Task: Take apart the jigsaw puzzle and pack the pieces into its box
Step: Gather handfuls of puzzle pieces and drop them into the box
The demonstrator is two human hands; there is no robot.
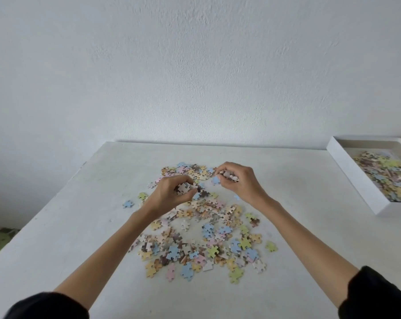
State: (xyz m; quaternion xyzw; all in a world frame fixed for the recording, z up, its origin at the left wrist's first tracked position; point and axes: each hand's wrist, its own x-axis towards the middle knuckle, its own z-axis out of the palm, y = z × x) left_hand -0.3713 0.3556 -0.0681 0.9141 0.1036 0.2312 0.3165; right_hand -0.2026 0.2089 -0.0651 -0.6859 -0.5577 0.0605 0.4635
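I have both hands out over the far part of the loose pieces (194, 231), which lie scattered on the white table (68, 226) with nothing I can see joined into a large section, so the taking apart looks mostly done and gathering is the step in hand. My left hand (171, 195) is cupped shut around a small clump of pieces, and my right hand (237, 180) is likewise closed on a handful, with one blue piece (215, 180) poking out at the fingertips. The box (365, 180) sits well apart at the right edge of the table, open, with a heap of pieces already inside. To do this well I would fill each hand only as far as the fingers can close around the load, since that dangling blue piece looks likely to drop on the way across. I would turn the palms up before lifting, carry low over the table, and let go only once the hand is past the near wall of the box, low inside it, so nothing bounces out. The strays matter too: a blue piece (128, 204) lies alone to the left and a green one (271, 246) to the right, so sweeping outliers toward the middle first should save single trips. By my estimate a large share remains on the table.
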